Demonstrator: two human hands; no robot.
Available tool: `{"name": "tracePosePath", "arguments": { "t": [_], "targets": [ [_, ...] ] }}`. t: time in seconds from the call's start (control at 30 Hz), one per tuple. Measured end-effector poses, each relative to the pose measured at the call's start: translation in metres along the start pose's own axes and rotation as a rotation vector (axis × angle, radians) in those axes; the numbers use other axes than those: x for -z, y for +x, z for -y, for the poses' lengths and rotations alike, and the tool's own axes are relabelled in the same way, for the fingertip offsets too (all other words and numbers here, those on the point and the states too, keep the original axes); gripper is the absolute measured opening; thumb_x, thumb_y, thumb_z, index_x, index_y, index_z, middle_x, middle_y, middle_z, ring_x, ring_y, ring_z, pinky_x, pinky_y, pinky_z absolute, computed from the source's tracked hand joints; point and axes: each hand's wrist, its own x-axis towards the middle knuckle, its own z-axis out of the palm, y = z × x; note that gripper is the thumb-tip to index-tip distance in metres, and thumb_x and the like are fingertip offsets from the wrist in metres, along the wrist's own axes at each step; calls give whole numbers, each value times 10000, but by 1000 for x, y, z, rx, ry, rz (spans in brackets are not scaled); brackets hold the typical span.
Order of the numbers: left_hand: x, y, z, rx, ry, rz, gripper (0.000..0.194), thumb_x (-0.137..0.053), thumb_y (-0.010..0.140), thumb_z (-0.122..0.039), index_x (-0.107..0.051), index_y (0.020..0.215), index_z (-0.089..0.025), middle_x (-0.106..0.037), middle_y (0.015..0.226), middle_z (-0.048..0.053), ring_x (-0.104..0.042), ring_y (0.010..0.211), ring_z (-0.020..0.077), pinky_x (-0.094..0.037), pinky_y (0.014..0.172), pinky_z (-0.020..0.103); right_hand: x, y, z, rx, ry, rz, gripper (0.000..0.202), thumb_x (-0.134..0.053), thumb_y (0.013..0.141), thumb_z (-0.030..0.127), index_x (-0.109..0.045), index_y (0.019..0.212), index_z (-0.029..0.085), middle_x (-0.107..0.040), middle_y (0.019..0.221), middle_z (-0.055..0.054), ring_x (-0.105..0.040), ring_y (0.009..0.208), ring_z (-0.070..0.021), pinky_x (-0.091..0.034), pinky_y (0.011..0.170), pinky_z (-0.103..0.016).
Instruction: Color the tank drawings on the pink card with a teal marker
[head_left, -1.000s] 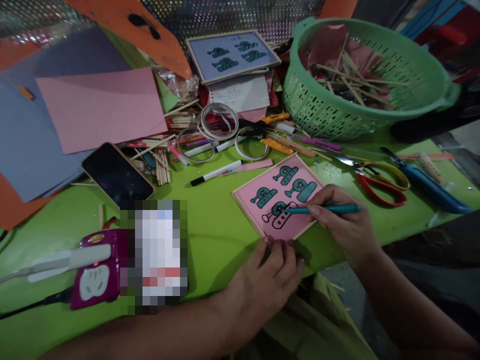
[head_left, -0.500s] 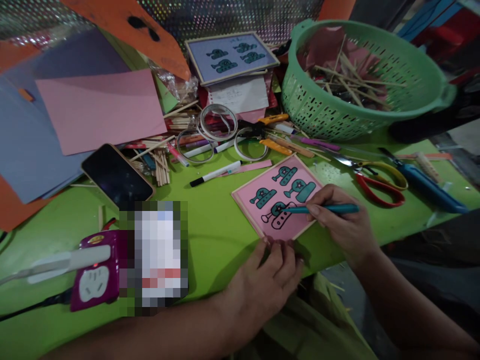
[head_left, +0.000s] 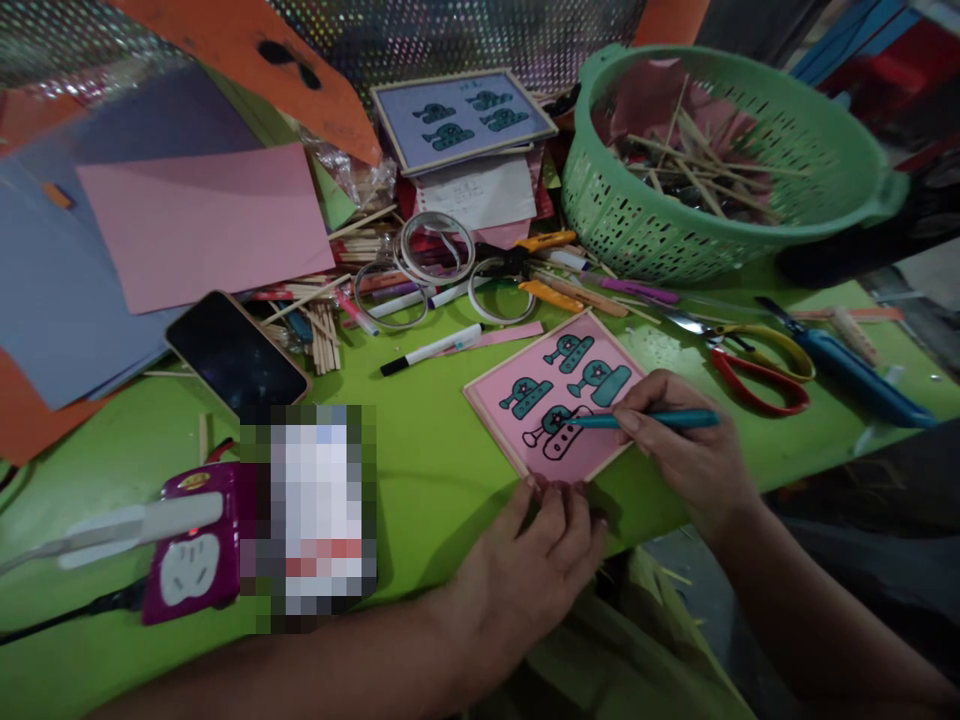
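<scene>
A pink card with a pale wooden stick border lies tilted on the green table. Printed on it are several black-outlined tanks; three are filled in teal, while the lowest one has a teal turret and a pink lower body. My right hand pinches a teal pen, its tip on the lowest tank by the turret. Fingers of my left hand lie slightly apart against the card's near edge, fingertips touching the border.
Behind are a white marker, tape rolls, orange-handled pliers and a framed blue card. A green basket of sticks, scissors and a blue tool sit right. Left are a phone, power socket and coloured paper.
The view has shifted very slightly. Both hands, the pen and the card stay almost where they were, with the pen tip still on the lowest tank.
</scene>
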Motion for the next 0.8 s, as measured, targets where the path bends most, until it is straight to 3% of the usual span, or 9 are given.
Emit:
{"name": "tracePosePath", "arguments": {
  "t": [0.37,0.63,0.8],
  "targets": [
    [2,0,-1,-3,12,17,382,-568,1037,-323,-656,1404,-264,-661,1374,34,-582,1213,209,-388,1112,426,2,-2,-2,5,-2,8,153,-732,867,183,-647,753,239,-634,615,28,-551,543,-137,-430,518,-274],
    [3,-1,1,-44,43,85,422,-547,1049,-342,-609,1458,-256,-628,1436,63,-577,1242,220,-403,1116,436,2,-2,-3,-68,129,-18,201,-787,870,359,-664,764,240,-639,592,19,-466,459,-130,-349,439,-287],
    [2,-1,0,-31,20,67,425,-593,1026,-352,-624,1439,-256,-645,1423,50,-579,1226,217,-413,1110,433,3,-4,-5,-83,143,-34,226,-796,874,422,-675,785,253,-658,623,3,-495,484,-145,-362,443,-294]
  ]
}}
